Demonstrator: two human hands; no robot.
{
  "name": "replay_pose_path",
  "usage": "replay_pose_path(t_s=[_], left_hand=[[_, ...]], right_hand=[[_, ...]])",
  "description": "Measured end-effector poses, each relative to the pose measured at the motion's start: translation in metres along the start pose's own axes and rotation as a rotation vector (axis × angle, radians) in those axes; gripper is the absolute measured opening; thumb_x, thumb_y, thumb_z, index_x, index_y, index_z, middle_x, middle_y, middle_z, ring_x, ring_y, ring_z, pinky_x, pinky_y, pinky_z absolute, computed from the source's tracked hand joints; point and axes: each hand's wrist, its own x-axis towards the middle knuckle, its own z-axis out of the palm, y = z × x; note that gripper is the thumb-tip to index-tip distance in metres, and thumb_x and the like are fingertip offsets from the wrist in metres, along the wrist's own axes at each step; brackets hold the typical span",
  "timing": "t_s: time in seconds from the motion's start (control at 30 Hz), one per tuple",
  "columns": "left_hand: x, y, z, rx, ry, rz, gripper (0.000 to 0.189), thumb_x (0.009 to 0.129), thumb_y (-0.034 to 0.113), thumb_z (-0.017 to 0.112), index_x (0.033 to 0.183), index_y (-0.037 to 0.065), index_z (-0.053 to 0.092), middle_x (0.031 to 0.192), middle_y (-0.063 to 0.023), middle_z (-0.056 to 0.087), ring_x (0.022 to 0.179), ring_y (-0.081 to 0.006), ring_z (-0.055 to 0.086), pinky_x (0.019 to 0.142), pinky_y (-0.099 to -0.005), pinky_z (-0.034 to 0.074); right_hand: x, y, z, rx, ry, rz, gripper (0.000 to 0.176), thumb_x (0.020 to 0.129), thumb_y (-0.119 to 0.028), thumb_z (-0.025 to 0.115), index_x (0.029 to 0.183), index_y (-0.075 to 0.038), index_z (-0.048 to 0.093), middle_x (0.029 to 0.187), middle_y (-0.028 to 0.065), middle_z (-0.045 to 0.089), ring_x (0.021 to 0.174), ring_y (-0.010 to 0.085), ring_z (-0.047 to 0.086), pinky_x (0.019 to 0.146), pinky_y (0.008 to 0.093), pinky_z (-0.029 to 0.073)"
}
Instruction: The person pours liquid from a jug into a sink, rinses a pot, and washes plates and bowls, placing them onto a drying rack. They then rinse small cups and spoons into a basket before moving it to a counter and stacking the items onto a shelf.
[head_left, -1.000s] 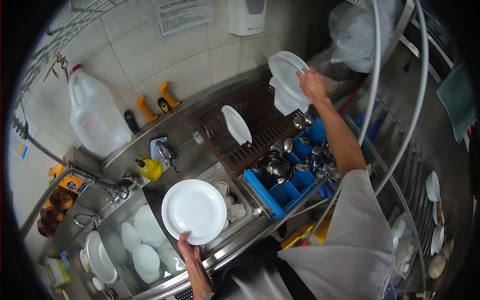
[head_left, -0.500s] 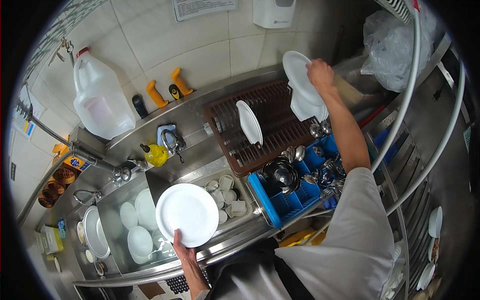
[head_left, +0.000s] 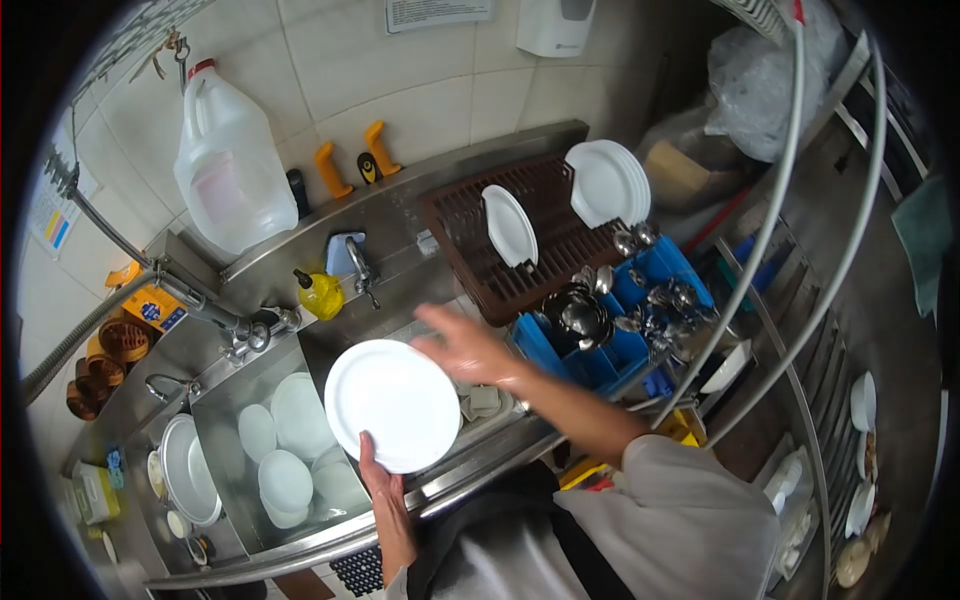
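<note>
My left hand (head_left: 387, 492) grips a round white plate (head_left: 388, 405) by its lower rim, with the thumb on top, above the sink's front edge. Fingers spread, my right hand (head_left: 462, 346) is at the plate's upper right side and holds nothing. Behind it stands a brown dish rack (head_left: 478, 270). A white oval dish (head_left: 511, 226) is upright in the rack's middle, and several white plates (head_left: 608, 185) stand together at its right end. Below my right hand, small white dishes (head_left: 482, 402) are partly hidden in a tray.
Right of the hands sits a blue cutlery basket (head_left: 603, 368) full of spoons and ladles (head_left: 583, 318). At left, a water-filled basin (head_left: 335, 528) holds several white dishes (head_left: 287, 482). A faucet (head_left: 362, 272) and yellow bottle (head_left: 320, 296) line the back. Hoses (head_left: 772, 215) hang at right.
My right hand has let go of the white plate at the rack's right end and come back left to the plate in my left hand. The view has shifted slightly.
</note>
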Motion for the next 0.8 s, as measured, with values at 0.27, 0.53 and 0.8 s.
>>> replay_pose_path(t_s=[0.27, 0.53, 0.8], left_hand=[[0.025, 0.022, -0.012, -0.067, -0.192, -0.204, 0.071, 0.098, 0.052, 0.053, 0.146, 0.001, 0.038, 0.142, -0.0175, 0.051, 0.127, -0.0346, 0.053, 0.105, -0.0483, 0.046], [0.001, 0.018, 0.064, 0.091, -0.212, -0.24, 0.067, 0.1, 0.045, 0.054, 0.144, -0.004, 0.039, 0.14, -0.0186, 0.052, 0.124, -0.0336, 0.056, 0.103, -0.0467, 0.049], [0.001, 0.023, 0.068, 0.178, -0.096, -0.129, 0.052, 0.095, 0.016, 0.063, 0.137, -0.009, 0.044, 0.127, -0.0218, 0.06, 0.113, -0.0331, 0.063, 0.098, -0.0461, 0.053]], right_hand=[[-0.063, -0.015, 0.05, 0.125, 0.083, 0.108, 0.044, 0.09, -0.02, 0.07, 0.123, 0.005, 0.057, 0.116, 0.0201, 0.063, 0.101, 0.03, 0.063, 0.089, 0.0377, 0.051], [-0.075, 0.01, -0.009, 0.283, 0.197, 0.604, 0.044, 0.09, -0.034, 0.07, 0.109, 0.006, 0.07, 0.089, 0.0162, 0.074, 0.078, 0.0209, 0.071, 0.073, 0.0351, 0.056], [-0.012, 0.029, -0.23, -0.413, 1.003, 0.151, 0.04, 0.092, -0.034, 0.066, 0.095, 0.006, 0.07, 0.086, 0.0298, 0.067, 0.082, 0.0441, 0.067, 0.075, 0.0464, 0.052]])
